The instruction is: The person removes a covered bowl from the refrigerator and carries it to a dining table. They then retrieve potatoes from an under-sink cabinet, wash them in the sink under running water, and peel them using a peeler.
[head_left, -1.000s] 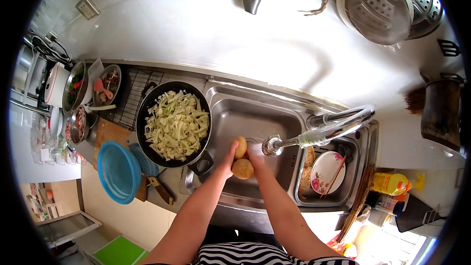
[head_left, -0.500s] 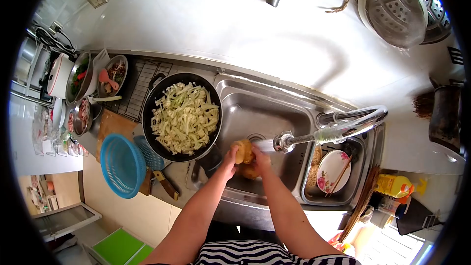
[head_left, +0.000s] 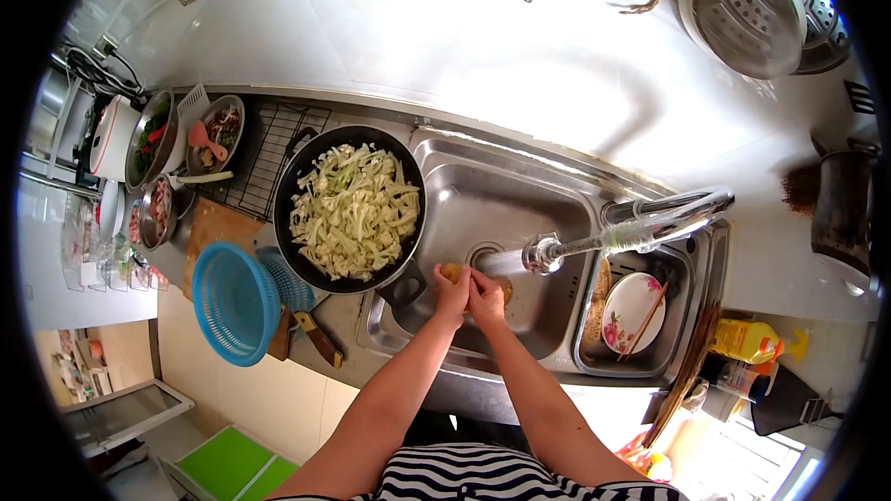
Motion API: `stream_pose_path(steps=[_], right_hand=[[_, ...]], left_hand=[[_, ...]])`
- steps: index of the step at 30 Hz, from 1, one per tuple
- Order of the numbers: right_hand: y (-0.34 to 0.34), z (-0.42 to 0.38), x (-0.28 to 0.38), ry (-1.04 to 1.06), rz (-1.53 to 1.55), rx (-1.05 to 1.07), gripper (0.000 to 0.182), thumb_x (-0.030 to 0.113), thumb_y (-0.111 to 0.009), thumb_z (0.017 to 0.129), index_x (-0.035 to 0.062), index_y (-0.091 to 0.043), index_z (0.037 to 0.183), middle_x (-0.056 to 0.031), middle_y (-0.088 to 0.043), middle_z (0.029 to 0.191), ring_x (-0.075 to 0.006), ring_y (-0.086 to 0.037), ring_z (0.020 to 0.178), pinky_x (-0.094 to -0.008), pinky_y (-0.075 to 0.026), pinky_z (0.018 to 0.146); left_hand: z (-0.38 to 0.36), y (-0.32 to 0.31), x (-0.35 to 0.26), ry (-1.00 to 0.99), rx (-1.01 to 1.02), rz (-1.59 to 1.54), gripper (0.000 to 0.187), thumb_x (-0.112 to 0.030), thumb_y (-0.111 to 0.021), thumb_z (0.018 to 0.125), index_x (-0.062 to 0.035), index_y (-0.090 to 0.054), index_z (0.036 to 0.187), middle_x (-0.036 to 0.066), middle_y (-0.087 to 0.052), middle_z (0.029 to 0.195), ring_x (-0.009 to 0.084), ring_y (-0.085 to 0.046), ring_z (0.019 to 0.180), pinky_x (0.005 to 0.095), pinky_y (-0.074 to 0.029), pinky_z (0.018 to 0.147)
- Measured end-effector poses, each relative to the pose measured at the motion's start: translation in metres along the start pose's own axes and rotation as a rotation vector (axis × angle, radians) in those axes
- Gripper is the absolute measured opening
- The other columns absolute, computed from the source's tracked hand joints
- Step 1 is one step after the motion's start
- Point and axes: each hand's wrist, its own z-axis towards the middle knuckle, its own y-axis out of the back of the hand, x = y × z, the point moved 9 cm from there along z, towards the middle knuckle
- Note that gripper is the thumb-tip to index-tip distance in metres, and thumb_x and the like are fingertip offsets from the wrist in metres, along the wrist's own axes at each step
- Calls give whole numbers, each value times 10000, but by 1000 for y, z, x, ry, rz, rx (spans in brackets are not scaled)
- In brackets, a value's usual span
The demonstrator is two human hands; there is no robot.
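Over the left part of the large sink basin (head_left: 548, 223), my left hand (head_left: 452, 295) and my right hand (head_left: 485, 301) are together, closed around a yellowish-brown potato (head_left: 451, 272) that they mostly cover. Another brownish piece (head_left: 506, 289) shows low in the basin behind my right hand. Water runs from the faucet head (head_left: 542, 253) toward my fingers. Left of my hands, a black pan (head_left: 419, 213) full of cut cauliflower (head_left: 353, 213) sits across the sink's left edge.
A blue basket (head_left: 235, 304), a knife (head_left: 318, 339) and a cutting board (head_left: 218, 227) lie left of the pan. Bowls of food (head_left: 215, 134) stand farther left. The small right basin holds a floral plate (head_left: 634, 313) with chopsticks (head_left: 647, 317). Yellow bottle (head_left: 745, 340) at right.
My hands have come closer together and now cover most of the potato, which showed more before. The view has shifted slightly.
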Motion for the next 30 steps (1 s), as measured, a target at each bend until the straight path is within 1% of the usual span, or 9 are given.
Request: stream_pose_path(steps=[5, 6, 11, 13, 15, 17, 18, 23, 30], right_hand=[[18, 5, -16, 53, 160, -155, 229, 132, -541, 881, 10, -653, 1040, -97, -676, 859, -134, -616, 769, -281, -489, 730], [27, 7, -33, -56, 465, -258, 222, 107, -527, 887, -30, -655, 1006, -78, -674, 864, -138, -614, 763, -279, -491, 730], [42, 13, -20, -185, 536, -185, 229, 143, -530, 891, -24, -670, 957, -90, -679, 850, -161, -622, 761, -288, -494, 720], [40, 9, 5, -206, 0, -87, 264, 218, -536, 895, -1, -669, 959, -101, -674, 855, -186, -632, 780, -301, -497, 730], [39, 0, 35, -72, -243, -154, 304, 285, -530, 886, 20, -677, 888, -156, -654, 791, -263, -638, 759, -361, -497, 711], [33, -8, 68, 365, -484, -260, 315, 290, -532, 866, 14, -664, 796, -199, -625, 760, -348, -618, 754, -428, -490, 704], [30, -3, 65, 329, -649, -215, 308, 279, -525, 849, 19, -638, 727, -184, -627, 727, -372, -607, 712, -457, -491, 683], [32, -3, 66, 289, -785, -196, 287, 240, -525, 828, 33, -599, 643, -199, -620, 663, -371, -605, 583, -451, -502, 569], [42, 4, 27, 205, -614, -156, 282, 310, -548, 826, 45, -591, 738, -212, -622, 695, -393, -617, 637, -470, -507, 599]], left_hand=[[-7, -7, -16, 3, 9, 18, 641, -323, -616, 807, -113, -296, 1321, 139, -459, 1180, 262, -516, 1010, 357, -467, 819], [-25, -11, -31, 92, 60, -85, 621, -318, -600, 810, -118, -294, 1314, 125, -459, 1173, 252, -512, 1011, 357, -475, 797], [-21, -24, -13, 114, 190, -295, 555, -326, -557, 822, -134, -316, 1284, 99, -459, 1174, 230, -510, 1002, 352, -490, 744], [-3, -20, -5, -36, 92, -291, 405, -338, -550, 869, -185, -355, 1189, 36, -492, 1033, 151, -555, 810, 274, -469, 513], [-13, -21, -11, -14, 71, -320, 425, -333, -582, 862, -177, -356, 1187, 35, -497, 1044, 142, -561, 816, 271, -481, 532], [-19, -19, -9, 12, 44, -344, 447, -329, -613, 855, -169, -357, 1184, 34, -502, 1055, 132, -568, 822, 268, -493, 552], [-16, -23, 2, 89, 73, -414, 477, -326, -639, 844, -164, -355, 1192, 36, -506, 1072, 130, -575, 831, 272, -505, 569], [-25, -34, 20, 300, 209, -589, 556, -341, -678, 821, -152, -334, 1214, 54, -514, 1111, 164, -594, 854, 310, -533, 605], [-41, -16, -9, 231, -63, -411, 599, -379, -677, 812, -127, -321, 1223, 83, -508, 1094, 234, -583, 863, 366, -533, 645]])
